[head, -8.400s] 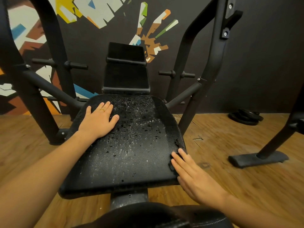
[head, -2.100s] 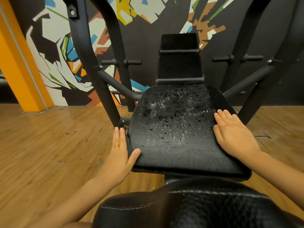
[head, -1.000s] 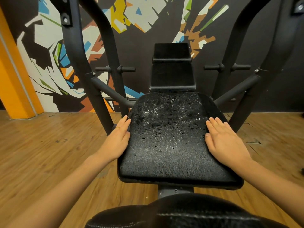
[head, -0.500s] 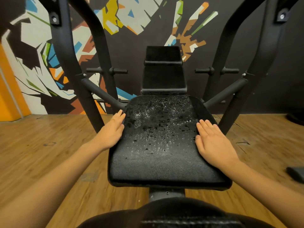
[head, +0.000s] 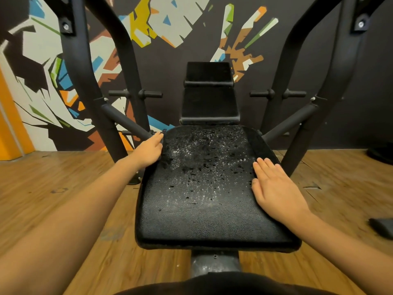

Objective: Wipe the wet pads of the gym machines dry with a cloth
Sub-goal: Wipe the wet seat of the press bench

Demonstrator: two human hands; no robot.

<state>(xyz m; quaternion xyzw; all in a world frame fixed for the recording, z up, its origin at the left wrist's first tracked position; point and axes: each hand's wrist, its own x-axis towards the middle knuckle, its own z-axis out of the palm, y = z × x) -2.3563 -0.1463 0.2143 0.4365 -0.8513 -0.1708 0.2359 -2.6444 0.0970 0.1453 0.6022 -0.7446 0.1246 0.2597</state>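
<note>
A black seat pad [head: 204, 209] of a gym machine lies in front of me, its far half speckled with water drops. My left hand [head: 148, 151] rests against the pad's far left edge, fingers straight and pointing to the back corner. Flat on the pad's right edge lies my right hand [head: 276, 190], fingers together, holding nothing. No cloth is in view. Behind the seat stands the upright back pad [head: 209, 99], dark and matt.
Black frame posts [head: 85, 81] [head: 336, 81] and slanted bars flank the seat, with short pegs [head: 146, 94] [head: 276, 93] behind. Another black pad [head: 223, 284] fills the bottom edge. A dark foot [head: 382, 228] and weight plates [head: 382, 155] lie on the wooden floor at right.
My left hand has slid forward along the pad's left edge toward the back corner. My right hand stays flat on the right edge. The view has shifted slightly.
</note>
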